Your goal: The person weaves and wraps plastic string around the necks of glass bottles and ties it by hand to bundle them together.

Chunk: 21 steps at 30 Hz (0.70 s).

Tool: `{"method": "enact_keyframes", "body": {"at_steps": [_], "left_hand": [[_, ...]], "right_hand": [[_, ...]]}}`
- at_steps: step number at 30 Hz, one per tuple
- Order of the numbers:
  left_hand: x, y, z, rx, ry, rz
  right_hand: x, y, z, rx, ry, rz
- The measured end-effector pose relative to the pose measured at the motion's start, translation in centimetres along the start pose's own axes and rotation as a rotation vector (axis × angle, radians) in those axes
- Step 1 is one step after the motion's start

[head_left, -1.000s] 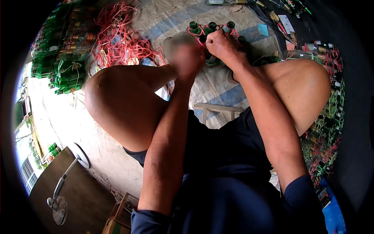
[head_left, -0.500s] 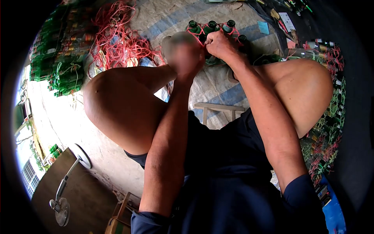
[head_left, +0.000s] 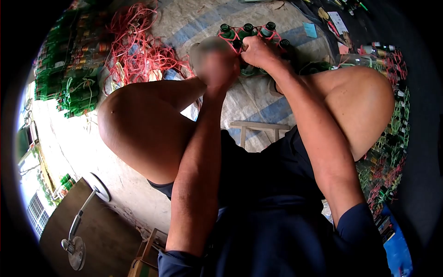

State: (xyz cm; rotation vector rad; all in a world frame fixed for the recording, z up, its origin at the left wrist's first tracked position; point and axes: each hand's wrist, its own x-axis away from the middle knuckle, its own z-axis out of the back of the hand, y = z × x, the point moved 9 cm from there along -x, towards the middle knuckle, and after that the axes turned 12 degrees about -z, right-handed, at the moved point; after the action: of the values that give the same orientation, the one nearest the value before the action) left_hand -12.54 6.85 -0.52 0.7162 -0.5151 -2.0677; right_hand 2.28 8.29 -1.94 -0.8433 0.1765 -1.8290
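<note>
Several green glass bottles (head_left: pixel 248 28) stand upright in a cluster at the top centre, with red string (head_left: pixel 255 33) looped around their necks. My right hand (head_left: pixel 259 52) is closed at the near side of the cluster, fingers pinched beside a bottle neck; what lies between the fingertips is too small to make out. Just left of it, my left hand (head_left: pixel 222 69) is at the cluster's left edge. A blur covers much of that hand, so its fingers and anything in them are hidden.
Tangled red string (head_left: pixel 138 51) lies at the upper left, beside stacked green bottles (head_left: pixel 69 60). More tied bottles (head_left: pixel 392 120) line the right side. A small wooden stool frame (head_left: pixel 260 126) stands between my legs. A round-based metal stand (head_left: pixel 76 221) is at lower left.
The view has shifted slightly. My right hand stays pinched beside the bottle necks with only a small movement, and my left hand remains at the cluster's left edge.
</note>
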Motion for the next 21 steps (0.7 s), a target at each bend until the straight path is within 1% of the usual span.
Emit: {"method": "enact_keyframes", "body": {"at_steps": [3, 6, 9, 12, 14, 15, 17, 18, 20, 21], "left_hand": [[0.0, -0.1, -0.1, -0.022, -0.014, 0.010], [0.1, -0.5, -0.3, -0.005, -0.012, 0.017], [0.3, -0.4, -0.3, 0.038, 0.021, 0.010], [0.3, -0.3, -0.1, 0.045, 0.030, 0.025], [0.5, -0.5, -0.2, 0.002, 0.078, 0.014], [0.2, -0.3, -0.2, -0.011, 0.019, 0.038], [-0.1, 0.1, -0.1, -0.039, -0.100, 0.087], [0.0, 0.3, 0.3, 0.011, -0.062, 0.090], [0.0, 0.9, 1.0, 0.112, 0.012, 0.092], [-0.1, 1.1, 1.1, 0.109, 0.017, 0.090]], "right_hand": [[-0.5, 0.7, -1.0, -0.051, -0.125, -0.023], [-0.3, 0.0, -0.4, -0.071, -0.166, 0.061], [1.7, -0.2, 1.1, -0.146, -0.292, -0.071], [2.8, -1.3, 1.7, -0.057, -0.304, -0.017], [2.4, -0.9, 1.3, -0.013, -0.277, 0.013], [2.4, -0.8, 1.1, 0.009, -0.264, 0.027], [2.6, -0.9, 2.2, 0.017, -0.067, 0.140], [3.3, -1.5, 3.1, 0.021, 0.031, 0.195], [3.6, -1.5, 3.4, 0.107, 0.028, 0.157], [3.6, -1.4, 3.5, 0.151, 0.026, 0.138]]}}
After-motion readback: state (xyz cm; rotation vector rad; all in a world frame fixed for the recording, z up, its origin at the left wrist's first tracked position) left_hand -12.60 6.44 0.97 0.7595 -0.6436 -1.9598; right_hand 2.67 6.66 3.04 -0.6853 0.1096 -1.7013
